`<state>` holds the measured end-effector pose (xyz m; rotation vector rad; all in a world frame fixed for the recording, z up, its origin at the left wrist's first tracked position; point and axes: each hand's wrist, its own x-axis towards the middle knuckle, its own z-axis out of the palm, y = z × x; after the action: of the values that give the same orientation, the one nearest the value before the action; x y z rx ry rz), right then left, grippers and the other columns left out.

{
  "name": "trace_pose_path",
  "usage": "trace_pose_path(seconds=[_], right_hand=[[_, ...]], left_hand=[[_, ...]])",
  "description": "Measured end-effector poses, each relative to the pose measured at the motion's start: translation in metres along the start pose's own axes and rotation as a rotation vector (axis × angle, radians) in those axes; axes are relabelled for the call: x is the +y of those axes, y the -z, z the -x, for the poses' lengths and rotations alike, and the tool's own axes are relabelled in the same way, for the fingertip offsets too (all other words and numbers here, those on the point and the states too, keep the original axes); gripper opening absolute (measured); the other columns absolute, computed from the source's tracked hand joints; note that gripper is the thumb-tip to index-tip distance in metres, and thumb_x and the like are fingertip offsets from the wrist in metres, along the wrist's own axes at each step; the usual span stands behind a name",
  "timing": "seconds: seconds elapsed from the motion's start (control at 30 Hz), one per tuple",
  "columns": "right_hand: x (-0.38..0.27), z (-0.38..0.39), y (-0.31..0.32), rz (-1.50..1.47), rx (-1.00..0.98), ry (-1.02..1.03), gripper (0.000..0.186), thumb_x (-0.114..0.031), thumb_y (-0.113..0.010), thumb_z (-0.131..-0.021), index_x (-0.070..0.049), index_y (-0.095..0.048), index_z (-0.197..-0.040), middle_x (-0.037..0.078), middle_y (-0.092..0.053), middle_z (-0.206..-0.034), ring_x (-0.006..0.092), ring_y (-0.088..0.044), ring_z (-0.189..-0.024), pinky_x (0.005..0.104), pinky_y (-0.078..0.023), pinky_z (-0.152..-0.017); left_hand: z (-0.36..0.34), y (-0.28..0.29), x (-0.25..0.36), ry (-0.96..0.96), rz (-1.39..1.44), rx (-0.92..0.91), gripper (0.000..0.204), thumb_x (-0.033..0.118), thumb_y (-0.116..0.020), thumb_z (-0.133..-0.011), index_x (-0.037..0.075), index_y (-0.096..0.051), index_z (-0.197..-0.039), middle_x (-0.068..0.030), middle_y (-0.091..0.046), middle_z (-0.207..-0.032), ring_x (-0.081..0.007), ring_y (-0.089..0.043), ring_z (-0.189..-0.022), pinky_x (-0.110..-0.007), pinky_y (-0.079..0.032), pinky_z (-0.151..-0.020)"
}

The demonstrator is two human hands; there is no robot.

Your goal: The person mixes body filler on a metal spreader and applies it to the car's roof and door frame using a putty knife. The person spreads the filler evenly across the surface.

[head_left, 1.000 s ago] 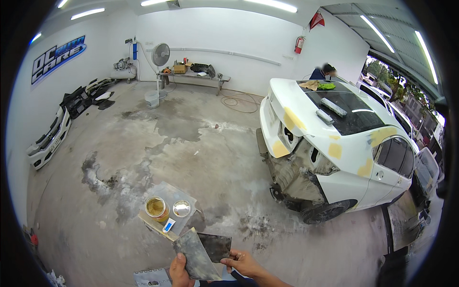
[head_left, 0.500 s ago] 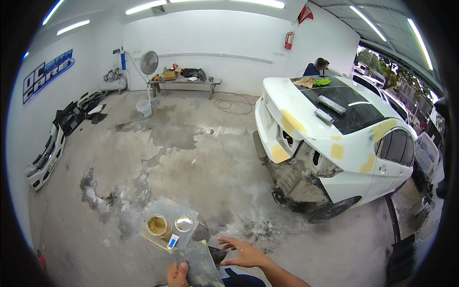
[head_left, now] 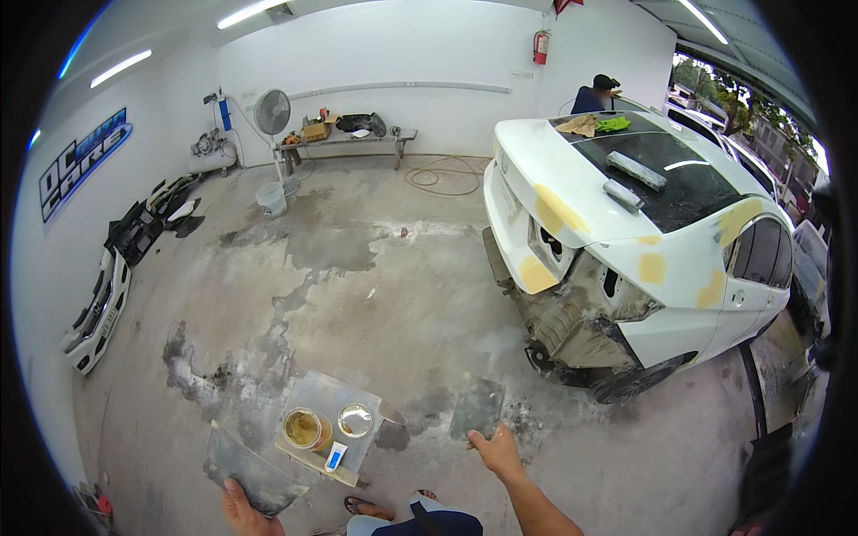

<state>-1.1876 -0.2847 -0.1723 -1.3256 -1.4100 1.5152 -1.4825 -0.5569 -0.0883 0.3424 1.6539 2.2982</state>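
Note:
My left hand (head_left: 246,511) is closed on a smudged grey flat plate (head_left: 253,471), its thumb on the near edge. Farther right, my right hand (head_left: 500,451) pinches a thin dark grey sheet (head_left: 478,411) by its near corner. Between the two hands is a grey board (head_left: 323,390). On it are an open tub of mustard-coloured paste (head_left: 307,430), a round shiny lid (head_left: 356,420) and a small white and blue tube (head_left: 336,456). A pointed flat blade (head_left: 391,413) sticks out at the board's right edge.
A white car (head_left: 684,295) with yellowish patches and an exposed rear corner stands at right. A person (head_left: 594,96) is behind it. Bumpers (head_left: 98,308) lie along the left wall. A fan (head_left: 273,113), a bucket (head_left: 271,200) and a bench (head_left: 344,141) are at the back.
My hands have moved apart, the left one leftward with its plate. The right hand, open before, now grips the dark sheet, out to the right. The view has shifted slightly.

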Motion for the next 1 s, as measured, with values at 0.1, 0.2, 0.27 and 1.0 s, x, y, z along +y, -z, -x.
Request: trace_pose_path(seconds=[0.1,0.2,0.27,1.0], right_hand=[[0.01,-0.015,-0.013,0.012,0.156,0.14,0.027,-0.003,-0.072,-0.086,0.001,-0.061,-0.11,0.008,-0.069,-0.088,0.0157,-0.065,-0.073,0.0297,-0.051,-0.072],[0.016,-0.018,-0.04,-0.004,0.193,0.113,0.022,-0.004,-0.074,-0.087,-0.001,-0.064,-0.107,0.004,-0.069,-0.086,0.013,-0.063,-0.077,0.0277,-0.05,-0.07],[0.016,-0.021,-0.068,-0.13,0.183,0.189,0.024,-0.006,-0.075,-0.088,-0.001,-0.064,-0.109,0.005,-0.069,-0.095,0.0144,-0.064,-0.083,0.029,-0.052,-0.071],[0.309,-0.164,-0.628,1.139,-0.422,-0.08,0.029,-0.017,-0.063,-0.082,0.004,-0.071,-0.1,0.03,-0.071,-0.095,0.0465,-0.07,-0.093,0.0524,-0.055,-0.086]], left_hand=[[-0.009,0.004,-0.011,-0.06,0.07,-0.025,0.049,0.038,-0.057,-0.106,-0.001,-0.058,-0.134,-0.0161,-0.065,-0.126,-0.0237,-0.063,-0.115,-0.037,-0.054,-0.096],[-0.027,0.025,-0.009,-0.068,0.157,0.123,0.049,0.038,-0.057,-0.105,-0.001,-0.057,-0.134,-0.0111,-0.063,-0.128,-0.0225,-0.063,-0.113,-0.038,-0.052,-0.097],[-0.046,0.049,-0.004,-0.09,0.226,0.195,0.047,0.038,-0.059,-0.105,-0.002,-0.059,-0.13,-0.01,-0.064,-0.127,-0.0212,-0.063,-0.112,-0.037,-0.051,-0.097],[-0.393,0.264,-0.437,1.002,0.4,0.263,0.052,0.036,-0.036,-0.112,-0.005,-0.048,-0.141,-0.0141,-0.064,-0.131,-0.0239,-0.061,-0.116,-0.036,-0.046,-0.1]])
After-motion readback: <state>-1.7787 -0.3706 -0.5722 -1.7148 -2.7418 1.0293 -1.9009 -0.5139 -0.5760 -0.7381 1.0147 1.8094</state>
